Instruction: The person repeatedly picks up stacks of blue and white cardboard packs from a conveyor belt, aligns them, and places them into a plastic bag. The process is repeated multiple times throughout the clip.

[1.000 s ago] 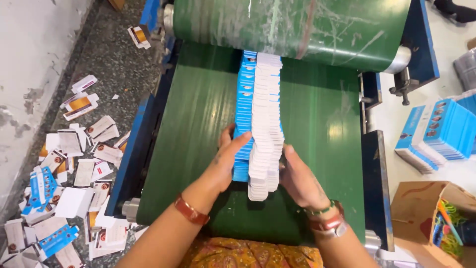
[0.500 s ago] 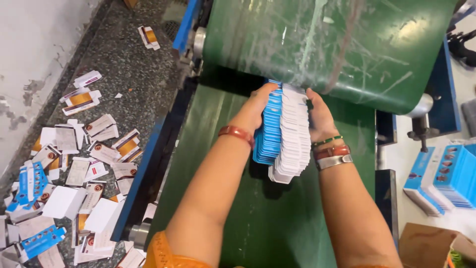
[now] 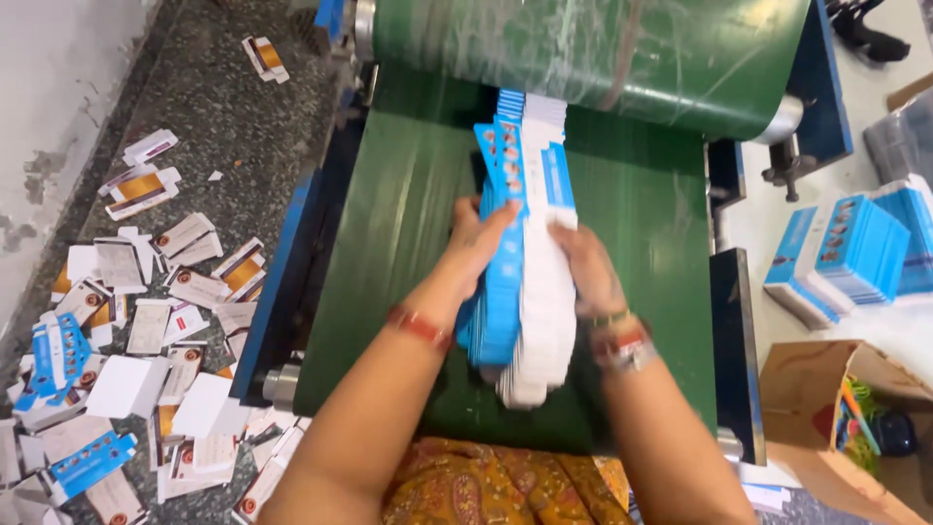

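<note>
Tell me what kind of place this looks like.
Probably a small print-finishing or carton-packing workshop. Both hands, left hand and right hand, gather a stack of flat blue and white cartons on a green conveyor belt. Loose cartons litter the stone floor, and finished stacks lie beside the machine.

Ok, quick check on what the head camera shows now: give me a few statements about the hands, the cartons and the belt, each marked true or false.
1. Both hands press a row of flat blue and white cartons between them. True.
2. The left hand lies bare on the floor. False: it presses the blue side of the row.
3. The right hand is on the white side of the row. True.
4. The belt under the cartons is red. False: it is green.
5. Loose cartons lie scattered on the floor beside the machine. True.
</note>
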